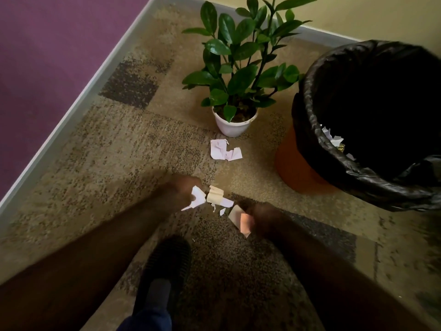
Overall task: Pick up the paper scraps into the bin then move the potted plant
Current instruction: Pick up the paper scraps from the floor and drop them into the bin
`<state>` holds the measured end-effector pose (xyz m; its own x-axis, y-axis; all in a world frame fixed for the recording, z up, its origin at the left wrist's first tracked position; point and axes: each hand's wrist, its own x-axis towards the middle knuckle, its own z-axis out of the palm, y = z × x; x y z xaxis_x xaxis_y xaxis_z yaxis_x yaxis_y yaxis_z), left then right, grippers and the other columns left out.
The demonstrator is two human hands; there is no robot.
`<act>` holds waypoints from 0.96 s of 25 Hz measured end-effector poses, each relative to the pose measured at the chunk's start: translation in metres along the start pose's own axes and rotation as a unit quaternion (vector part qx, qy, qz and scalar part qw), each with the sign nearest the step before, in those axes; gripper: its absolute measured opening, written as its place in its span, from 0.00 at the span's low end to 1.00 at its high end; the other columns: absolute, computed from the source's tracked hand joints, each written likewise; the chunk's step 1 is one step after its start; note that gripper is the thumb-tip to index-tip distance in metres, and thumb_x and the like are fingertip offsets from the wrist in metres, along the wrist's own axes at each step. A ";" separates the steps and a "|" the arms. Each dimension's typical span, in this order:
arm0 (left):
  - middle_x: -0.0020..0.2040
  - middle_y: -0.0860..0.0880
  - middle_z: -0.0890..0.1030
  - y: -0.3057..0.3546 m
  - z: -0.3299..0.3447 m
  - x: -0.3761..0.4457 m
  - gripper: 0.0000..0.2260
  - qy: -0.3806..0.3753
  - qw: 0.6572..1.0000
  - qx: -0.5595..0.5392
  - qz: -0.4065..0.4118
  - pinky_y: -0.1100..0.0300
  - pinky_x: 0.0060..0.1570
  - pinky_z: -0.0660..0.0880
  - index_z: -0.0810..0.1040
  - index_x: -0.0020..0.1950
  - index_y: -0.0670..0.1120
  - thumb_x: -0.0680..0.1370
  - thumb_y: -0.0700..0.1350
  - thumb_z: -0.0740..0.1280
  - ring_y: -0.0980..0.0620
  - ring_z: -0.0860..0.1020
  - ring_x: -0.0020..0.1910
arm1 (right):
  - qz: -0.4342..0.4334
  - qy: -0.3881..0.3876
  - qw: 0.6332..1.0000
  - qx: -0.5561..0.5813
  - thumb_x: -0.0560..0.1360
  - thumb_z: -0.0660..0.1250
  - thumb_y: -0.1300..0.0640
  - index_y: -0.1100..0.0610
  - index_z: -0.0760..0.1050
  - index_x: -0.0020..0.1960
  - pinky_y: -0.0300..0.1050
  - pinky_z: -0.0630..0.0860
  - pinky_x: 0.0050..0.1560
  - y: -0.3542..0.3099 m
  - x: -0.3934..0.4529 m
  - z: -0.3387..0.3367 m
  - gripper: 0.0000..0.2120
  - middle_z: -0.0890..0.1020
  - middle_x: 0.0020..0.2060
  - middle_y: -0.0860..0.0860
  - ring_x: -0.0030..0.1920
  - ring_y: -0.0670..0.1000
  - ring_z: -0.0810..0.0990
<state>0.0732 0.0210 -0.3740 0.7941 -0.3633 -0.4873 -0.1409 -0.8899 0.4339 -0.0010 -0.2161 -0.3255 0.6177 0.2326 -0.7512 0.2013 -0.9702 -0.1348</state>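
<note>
My left hand [182,187] is low over the carpet, closed on a white paper scrap [197,198]. My right hand [262,217] grips a white and pinkish scrap [241,220]. Between the two hands a folded beige scrap [215,194] and small white bits [222,210] lie on the floor. Two larger white scraps [224,150] lie farther off, just in front of the potted plant [235,124], a leafy green plant in a white pot. At the right stands the orange bin [293,163] lined with a black bag [317,130]; some paper scraps [333,139] show inside it.
The floor is patterned beige and brown carpet [119,144]. A purple wall with a grey skirting [78,101] runs along the left, a yellow wall at the back. My foot in a black shoe [167,266] stands below the hands.
</note>
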 end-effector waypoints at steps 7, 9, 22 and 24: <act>0.51 0.50 0.79 0.089 -0.114 -0.019 0.15 0.102 0.990 0.050 0.083 0.71 0.34 0.63 0.79 0.57 0.49 0.72 0.41 0.73 0.57 0.69 0.40 | 0.009 0.051 0.987 0.150 0.69 0.76 0.54 0.51 0.80 0.54 0.35 0.73 0.34 0.001 -0.082 -0.121 0.15 0.81 0.38 0.45 0.38 0.43 0.80; 0.48 0.53 0.76 0.121 -0.145 -0.039 0.14 0.141 0.983 0.030 0.111 0.69 0.33 0.61 0.78 0.57 0.51 0.73 0.41 0.72 0.60 0.70 0.39 | -0.012 0.103 0.979 0.174 0.67 0.77 0.50 0.47 0.78 0.42 0.28 0.67 0.24 0.005 -0.116 -0.151 0.09 0.79 0.28 0.44 0.29 0.36 0.77; 0.55 0.52 0.80 0.281 -0.162 -0.042 0.12 0.328 0.888 -0.147 0.287 0.69 0.48 0.74 0.78 0.57 0.47 0.75 0.38 0.67 0.58 0.74 0.51 | 0.201 0.421 0.830 0.306 0.66 0.77 0.48 0.53 0.82 0.52 0.42 0.77 0.37 0.137 -0.193 -0.164 0.17 0.82 0.35 0.47 0.34 0.47 0.80; 0.54 0.49 0.81 0.303 -0.140 -0.023 0.12 0.291 0.900 -0.116 0.304 0.61 0.50 0.75 0.79 0.56 0.47 0.74 0.38 0.68 0.54 0.77 0.51 | 0.251 0.406 0.825 0.303 0.71 0.75 0.54 0.57 0.82 0.54 0.39 0.72 0.38 0.139 -0.178 -0.146 0.14 0.82 0.36 0.53 0.33 0.48 0.77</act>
<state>0.0951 -0.2018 -0.1256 0.7969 -0.4974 0.3429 -0.5797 -0.4698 0.6657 0.0281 -0.3820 -0.1163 0.8623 -0.4791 -0.1641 -0.5004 -0.7564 -0.4213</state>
